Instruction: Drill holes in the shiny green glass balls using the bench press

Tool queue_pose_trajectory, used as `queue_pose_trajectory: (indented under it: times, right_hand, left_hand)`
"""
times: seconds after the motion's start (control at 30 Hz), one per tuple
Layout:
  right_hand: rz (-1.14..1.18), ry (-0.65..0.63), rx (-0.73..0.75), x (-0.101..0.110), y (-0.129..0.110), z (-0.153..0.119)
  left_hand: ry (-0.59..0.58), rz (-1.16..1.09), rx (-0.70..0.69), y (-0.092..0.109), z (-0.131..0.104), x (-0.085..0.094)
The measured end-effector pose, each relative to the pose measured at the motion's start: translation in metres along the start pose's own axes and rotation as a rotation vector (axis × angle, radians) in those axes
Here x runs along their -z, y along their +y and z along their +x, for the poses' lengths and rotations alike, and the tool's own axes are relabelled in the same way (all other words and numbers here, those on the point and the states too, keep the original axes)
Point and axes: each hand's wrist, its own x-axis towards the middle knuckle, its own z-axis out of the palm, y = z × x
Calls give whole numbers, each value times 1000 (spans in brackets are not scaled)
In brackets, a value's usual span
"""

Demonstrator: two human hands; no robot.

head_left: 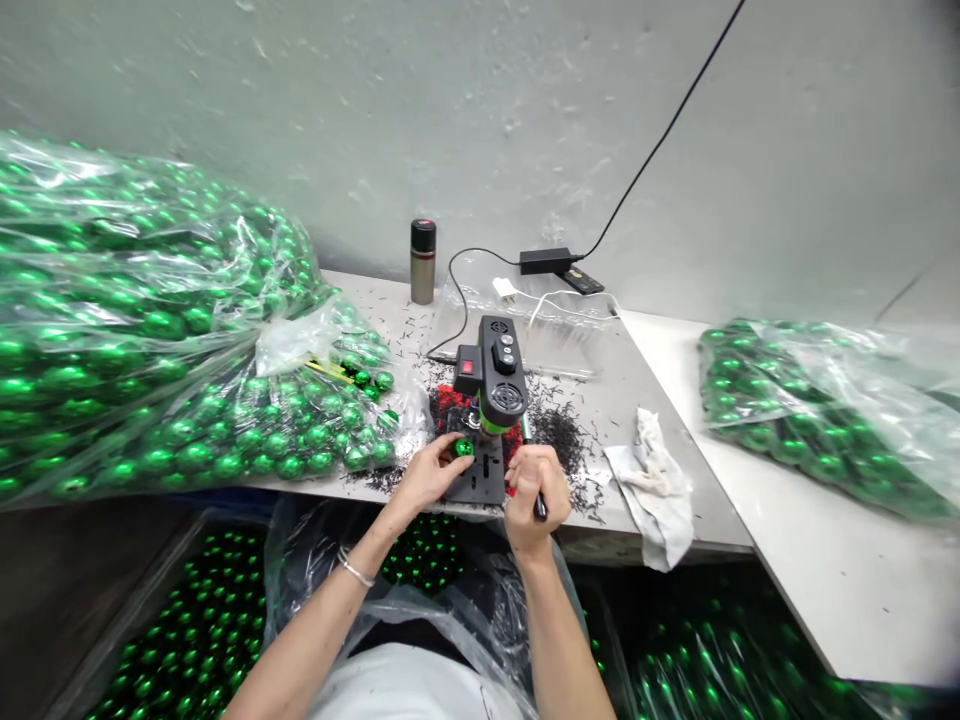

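Observation:
My left hand pinches a shiny green ball between thumb and fingers. The ball is at the front of a small black bench drill press, low over its slotted base plate. My right hand is wrapped round the black-gripped lever on the machine's right side. Black shavings lie scattered around the base, with some red material behind it. Whether the tool tip touches the ball I cannot tell.
A large clear bag of green balls fills the left side. At the back stand a flask and a power adapter. A crumpled cloth hangs over the front edge. Another ball bag lies right; open bags of balls sit below.

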Motion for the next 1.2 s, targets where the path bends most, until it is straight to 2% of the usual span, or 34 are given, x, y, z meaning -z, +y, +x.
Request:
queue_pose_trajectory:
  times: [0.2, 0.33, 0.5, 0.63, 0.8, 0.9, 1.2]
  right_hand:
    - [-9, -18, 12, 0, 0, 0]
    - [-2, -25, 22, 1, -1, 1]
    - [-13, -33, 14, 2, -2, 0]
    - [6, -8, 14, 1, 6, -10]
    - [-1, -8, 100, -3, 27, -32]
    - [9, 28, 103, -5, 37, -42]
    - [10, 38, 132, -7, 46, -49]
  left_hand:
    - [-5, 374, -257, 5, 0, -5]
    - [5, 476, -360, 2, 3, -10]
    - [112, 491, -458, -11, 0, -18]
    - [172, 472, -496, -18, -2, -24]
    - [194, 483, -525, -20, -3, -26]
    - [199, 483, -529, -18, -4, -26]
    - [188, 467, -524, -17, -5, -25]
